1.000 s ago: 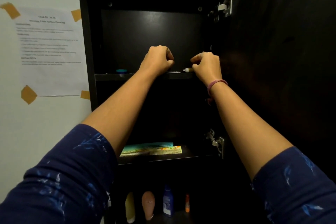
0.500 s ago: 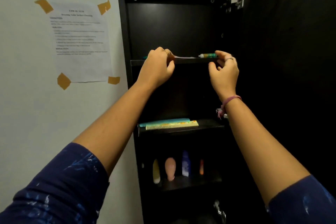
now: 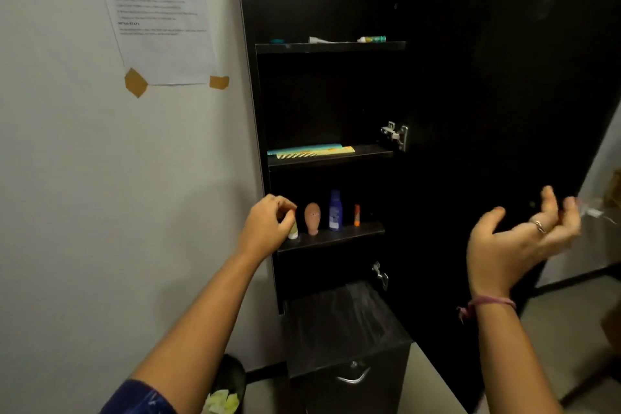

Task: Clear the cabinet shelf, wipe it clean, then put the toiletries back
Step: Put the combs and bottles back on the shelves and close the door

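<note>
dark wood cabinet (image 3: 437,111) stands with its door swung right, so all the shelves show at once. i count three shelves with things on them.

the top shelf (image 3: 331,47) carries three small things lying flat: a teal cap (image 3: 277,41) at the left, a flattened white tube (image 3: 324,40) in the middle and a green-ended tube (image 3: 372,39) at the right. they lie near the front edge, i'd guess so they come easily to the hand.

the middle shelf (image 3: 369,155) holds two combs (image 3: 312,150), one teal and one yellow, side by side along the front.

the low shelf (image 3: 336,235) has four things upright in a row: a pale bottle (image 3: 293,230) at the left, a pink bottle (image 3: 312,218), a blue bottle (image 3: 335,210) and a small orange stick (image 3: 357,214). standing up, each can be picked singly.

the left hand (image 3: 267,227) is at the pale bottle, fingers curled over its top; whether they already pinch it i cannot tell, since the hand hides most of it. it looks like the first of the row to come off. the right hand (image 3: 517,239) hangs in the air before the door, palm up, fingers loosely spread, holding nothing.

a taped paper (image 3: 158,10) is on the wall at the left, and a bin (image 3: 349,339) lined with a dark bag sits under the shelves.
</note>
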`<act>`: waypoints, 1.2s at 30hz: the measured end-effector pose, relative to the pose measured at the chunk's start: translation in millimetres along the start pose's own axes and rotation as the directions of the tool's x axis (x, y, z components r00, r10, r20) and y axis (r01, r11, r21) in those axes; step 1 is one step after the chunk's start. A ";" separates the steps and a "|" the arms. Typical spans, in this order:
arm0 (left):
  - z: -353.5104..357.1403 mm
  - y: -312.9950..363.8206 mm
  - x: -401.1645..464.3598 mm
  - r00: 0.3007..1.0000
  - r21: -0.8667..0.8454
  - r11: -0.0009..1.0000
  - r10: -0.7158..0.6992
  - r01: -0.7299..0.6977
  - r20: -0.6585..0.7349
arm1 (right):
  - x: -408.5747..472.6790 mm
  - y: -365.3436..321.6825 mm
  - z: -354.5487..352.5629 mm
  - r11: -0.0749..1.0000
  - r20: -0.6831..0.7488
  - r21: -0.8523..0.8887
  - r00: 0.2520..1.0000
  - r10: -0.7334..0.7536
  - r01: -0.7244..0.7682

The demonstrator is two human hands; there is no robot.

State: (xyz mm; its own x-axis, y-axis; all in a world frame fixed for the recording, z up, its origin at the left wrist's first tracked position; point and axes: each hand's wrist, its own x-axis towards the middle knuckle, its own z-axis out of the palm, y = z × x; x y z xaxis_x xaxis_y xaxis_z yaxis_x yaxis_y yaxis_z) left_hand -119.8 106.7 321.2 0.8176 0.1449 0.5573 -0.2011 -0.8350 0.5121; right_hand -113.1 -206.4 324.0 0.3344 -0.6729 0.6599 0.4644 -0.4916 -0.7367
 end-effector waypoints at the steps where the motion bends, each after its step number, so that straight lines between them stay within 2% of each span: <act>1: 8.5 -3.6 -17.0 0.999 -0.030 0.998 -0.053 0.053 0.010 | 1.0 9.3 -8.5 1.000 0.012 -0.015 1.000 0.017 -0.017; 6: 43.1 -11.1 -88.8 0.959 -0.088 0.958 -0.265 0.273 0.101 | 9.7 38.5 -28.5 0.991 0.204 0.021 0.971 0.123 -0.130; 10: 57.3 -2.6 -128.6 0.929 -0.104 0.929 -0.339 0.356 0.148 | 15.9 45.0 -36.7 0.989 0.271 0.012 0.953 0.136 -0.145; 15: 63.1 8.8 -158.0 0.918 -0.100 0.919 -0.365 0.382 0.153 | 29.8 52.4 -44.5 0.978 0.276 -0.067 0.938 0.210 -0.199; 18: 61.8 15.6 -168.6 0.920 -0.113 0.917 -0.367 0.383 0.137 | 37.5 52.3 -47.8 0.974 0.284 -0.057 0.932 0.225 -0.218; 30: 54.9 36.2 -177.7 0.950 -0.171 0.937 -0.283 0.303 0.132 | 1.2 25.4 -50.5 0.944 0.410 0.142 0.885 0.219 -0.299; 36: 54.7 35.1 -163.6 0.957 -0.176 0.952 -0.219 0.252 0.189 | -41.8 -9.3 -33.8 0.928 0.429 0.189 0.877 0.216 -0.320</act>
State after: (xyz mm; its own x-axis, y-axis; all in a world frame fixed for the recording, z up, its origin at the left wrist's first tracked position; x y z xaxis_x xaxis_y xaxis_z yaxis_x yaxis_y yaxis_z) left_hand -231.2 24.7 212.3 0.9286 0.2213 0.2980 -0.0800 -0.6647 0.7428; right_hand -159.2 -192.4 298.2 0.7450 -0.4595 0.4836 0.4789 -0.1363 -0.8672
